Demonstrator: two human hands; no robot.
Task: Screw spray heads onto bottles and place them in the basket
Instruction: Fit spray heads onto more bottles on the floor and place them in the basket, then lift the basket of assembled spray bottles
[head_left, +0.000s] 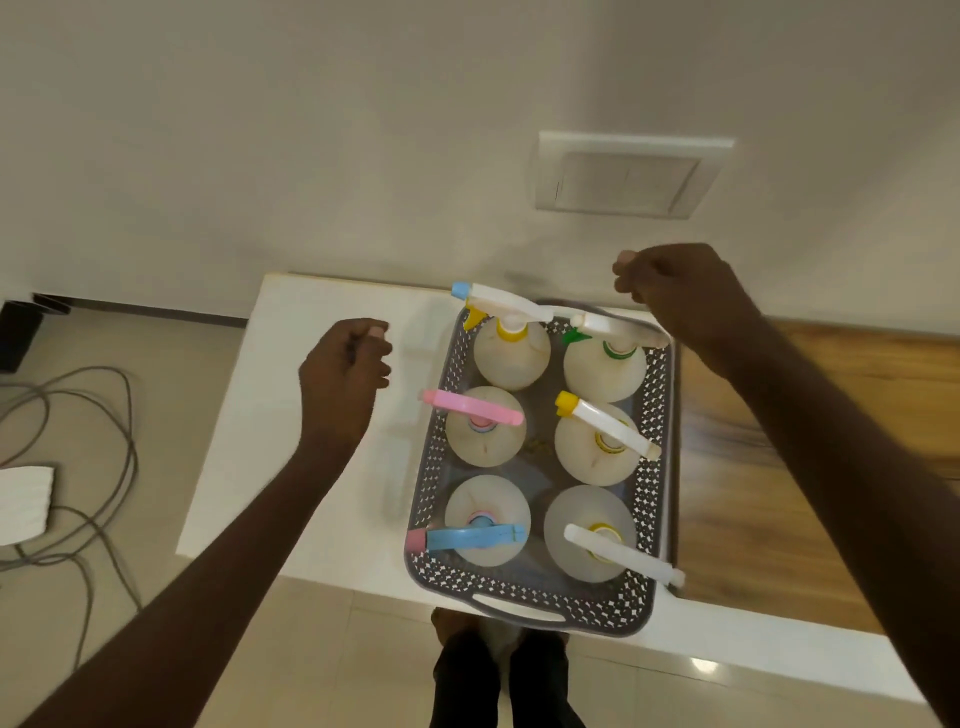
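Head view: six spray bottles (485, 441) stand upright in the grey basket (519, 597) on the tabletop (270, 374), long axes vertical, most nozzles pointing toward 9–10 o'clock. The left hand (343, 374), at the basket's 9 o'clock, and the right hand (675, 296), at its 1 o'clock, hover curled, holding nothing. Filling looks finished; next, perhaps only a check that the heads are tight.

Basket (519, 592) far rim behind spray heads (514, 304), cloth (23, 501) cut by left edge

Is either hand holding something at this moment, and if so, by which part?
Nothing is held. The left hand and the right hand are both curled and empty, near the grey perforated plastic basket.
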